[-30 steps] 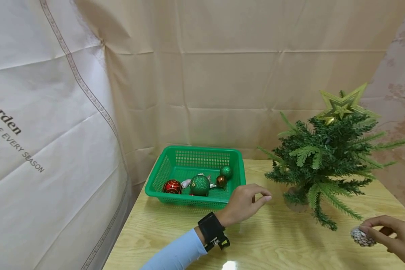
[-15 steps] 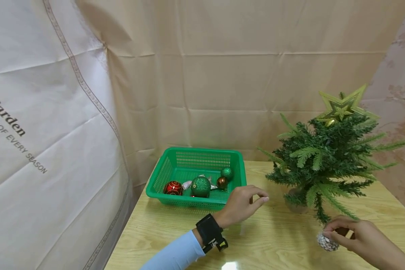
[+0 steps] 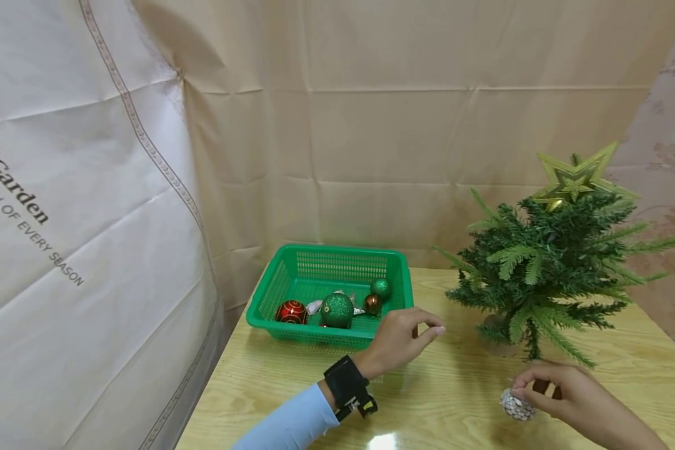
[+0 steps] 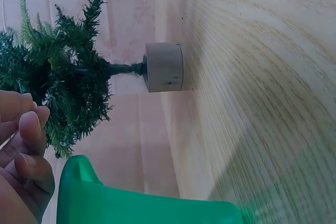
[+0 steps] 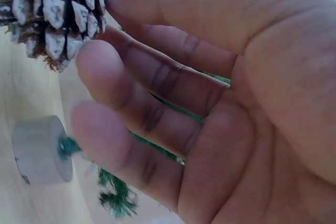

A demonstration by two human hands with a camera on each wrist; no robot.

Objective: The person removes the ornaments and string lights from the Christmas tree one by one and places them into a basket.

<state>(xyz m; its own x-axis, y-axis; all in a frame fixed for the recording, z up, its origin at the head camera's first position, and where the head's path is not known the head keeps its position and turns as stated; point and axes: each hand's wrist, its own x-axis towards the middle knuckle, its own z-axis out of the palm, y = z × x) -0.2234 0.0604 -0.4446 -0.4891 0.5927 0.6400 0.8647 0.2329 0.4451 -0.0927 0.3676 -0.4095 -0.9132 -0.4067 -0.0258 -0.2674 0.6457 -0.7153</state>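
Note:
My right hand [image 3: 565, 397] pinches a white-tipped pinecone [image 3: 517, 405] between thumb and fingertips, in front of the small artificial Christmas tree [image 3: 551, 262]. Close up in the right wrist view, the pinecone [image 5: 52, 14] sits at the fingertips while the other fingers bend loosely. My left hand [image 3: 396, 340] hovers by the front right corner of the green basket [image 3: 329, 334], its fingers loosely curled, with nothing seen in them. In the left wrist view the left fingers [image 4: 34, 129] appear in front of the tree. A gold star [image 3: 575, 181] tops the tree.
Inside the basket lie a red patterned ball [image 3: 291, 312], a large green glitter ball [image 3: 337, 310], a smaller green ball [image 3: 380, 287] and a brown ball [image 3: 372, 304]. The tree's round base [image 4: 165, 67] stands on the wooden table [image 3: 427, 412]. Cloth hangs behind.
My right hand has carried the pinecone leftward across the front of the tree. My left hand has stayed nearly in place beside the basket, and the view has shifted slightly.

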